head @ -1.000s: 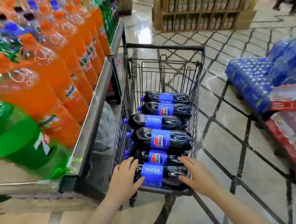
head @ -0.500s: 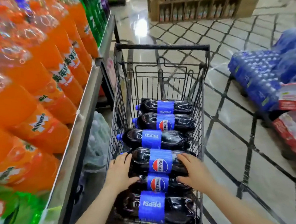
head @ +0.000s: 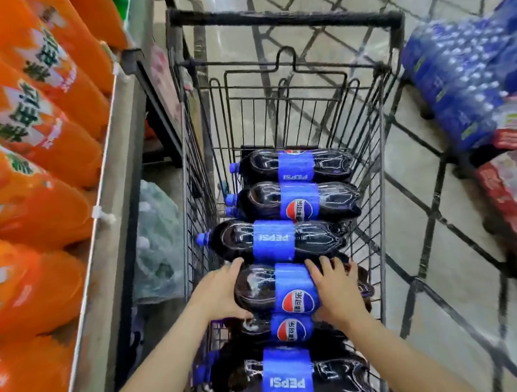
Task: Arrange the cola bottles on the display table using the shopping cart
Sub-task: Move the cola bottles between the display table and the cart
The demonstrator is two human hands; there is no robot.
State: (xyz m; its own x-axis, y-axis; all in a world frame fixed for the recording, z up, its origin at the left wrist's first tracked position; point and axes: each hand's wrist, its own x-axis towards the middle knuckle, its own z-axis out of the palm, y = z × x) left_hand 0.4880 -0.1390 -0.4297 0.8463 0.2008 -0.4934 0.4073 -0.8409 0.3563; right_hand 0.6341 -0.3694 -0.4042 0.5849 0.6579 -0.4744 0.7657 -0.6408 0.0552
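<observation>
Hands meet on one dark plastic cola bottle with a blue label (head: 291, 288), which lies on its side in the black wire shopping cart (head: 380, 169), fourth from the far end of a row of such bottles stacked across the basket. The left hand (head: 219, 293) curls round the bottle's shoulder end, thumb underneath and fingers over the top, gripping it; the right hand (head: 339, 291) lies over the label and the base end with fingers spread and bent onto the bottle, also holding it. Just beyond it lies another cola bottle with a blue cap (head: 272, 240), its cap pointing left toward the cart's wire side; two more lie farther on, and two nearer ones lie partly under the forearms. To the left of the cart runs the grey metal-edged display surface (head: 112, 224), loaded with big orange soda bottles (head: 35, 168) leaning in rows. On the tiled floor to the right sit blue shrink-wrapped packs of bottles (head: 460, 83) and, nearer, red shrink-wrapped packs (head: 515, 208), blurred.
</observation>
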